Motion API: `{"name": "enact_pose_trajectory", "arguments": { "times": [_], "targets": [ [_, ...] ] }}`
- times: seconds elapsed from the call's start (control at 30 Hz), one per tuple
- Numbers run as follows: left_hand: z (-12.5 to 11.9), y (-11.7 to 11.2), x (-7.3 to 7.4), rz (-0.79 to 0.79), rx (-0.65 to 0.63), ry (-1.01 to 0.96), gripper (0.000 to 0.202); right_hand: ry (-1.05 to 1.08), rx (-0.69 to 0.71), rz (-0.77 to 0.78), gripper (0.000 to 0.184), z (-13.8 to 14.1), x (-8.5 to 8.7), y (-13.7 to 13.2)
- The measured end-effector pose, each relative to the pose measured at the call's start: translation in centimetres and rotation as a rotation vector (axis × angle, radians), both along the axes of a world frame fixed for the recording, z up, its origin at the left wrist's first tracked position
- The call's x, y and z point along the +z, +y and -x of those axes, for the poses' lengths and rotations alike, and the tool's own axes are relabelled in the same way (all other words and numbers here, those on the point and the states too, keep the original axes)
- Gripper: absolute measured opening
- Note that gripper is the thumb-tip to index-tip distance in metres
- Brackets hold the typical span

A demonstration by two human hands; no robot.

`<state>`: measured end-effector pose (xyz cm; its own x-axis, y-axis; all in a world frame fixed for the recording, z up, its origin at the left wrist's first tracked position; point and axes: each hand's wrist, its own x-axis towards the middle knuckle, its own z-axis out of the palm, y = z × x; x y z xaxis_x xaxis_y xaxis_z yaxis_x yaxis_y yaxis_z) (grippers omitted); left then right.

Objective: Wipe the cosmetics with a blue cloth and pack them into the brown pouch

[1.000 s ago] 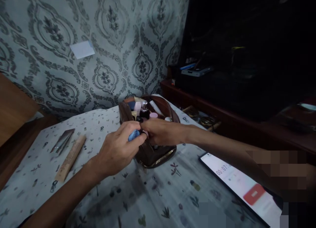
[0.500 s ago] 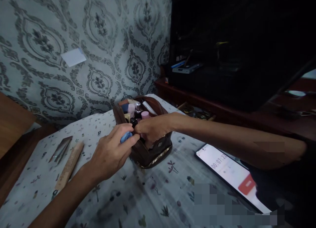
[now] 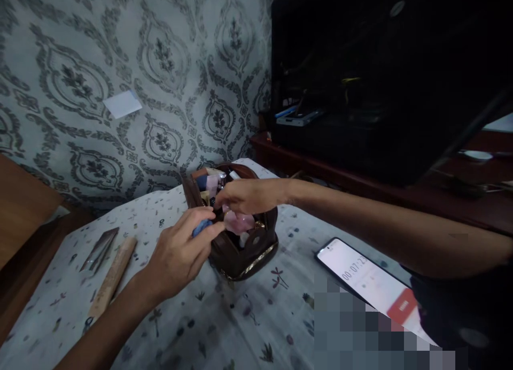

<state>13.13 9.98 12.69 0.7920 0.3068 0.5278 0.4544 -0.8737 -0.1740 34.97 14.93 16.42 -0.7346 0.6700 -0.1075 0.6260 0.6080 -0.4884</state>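
A bright-screened phone (image 3: 360,279) on printed cloth (image 3: 256,316) — and, on the patterned wall (image 3: 176,81), a white card (image 3: 122,103).

White printed cloth (image 3: 188,327) — open brown bag (image 3: 248,262), tan tube (image 3: 114,276), silvery packet (image 3: 100,249), lit phone (image 3: 371,285).

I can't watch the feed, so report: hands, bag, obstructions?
Left hand holding blue item. Right hand over open brown bag, partly blocking the view inside. Pink item visible in bag.

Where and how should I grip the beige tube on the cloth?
Probably across the middle of the beige tube, from above: it lies down, long and narrow, while the left forearm appears near its lower end.
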Motion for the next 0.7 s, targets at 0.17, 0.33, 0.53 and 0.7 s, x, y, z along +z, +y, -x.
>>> {"name": "enact_pose_trajectory", "arguments": {
  "times": [0.17, 0.33, 0.53, 0.7],
  "targets": [
    [-0.1, -0.1, 0.1, 0.046, -0.012, -0.057, 0.029, -0.209, -0.053, -0.136, 0.026, 0.3, -0.6, -0.5],
    [-0.1, -0.2, -0.1, 0.066, -0.013, -0.076, 0.027, -0.437, -0.076, -0.183, 0.023, 1.0, -1.1, -0.9],
    [0.6, -1.0, 0.4, 0.120, 0.037, -0.122, 0.026, -0.424, -0.046, -0.296, 0.028, 1.1, -0.8, -0.2],
    [1.7, -1.8, 1.0, 0.178, 0.105, -0.119, 0.027, -0.532, -0.107, -0.359, 0.034, 1.6, -0.7, -0.2]
  ]
}}
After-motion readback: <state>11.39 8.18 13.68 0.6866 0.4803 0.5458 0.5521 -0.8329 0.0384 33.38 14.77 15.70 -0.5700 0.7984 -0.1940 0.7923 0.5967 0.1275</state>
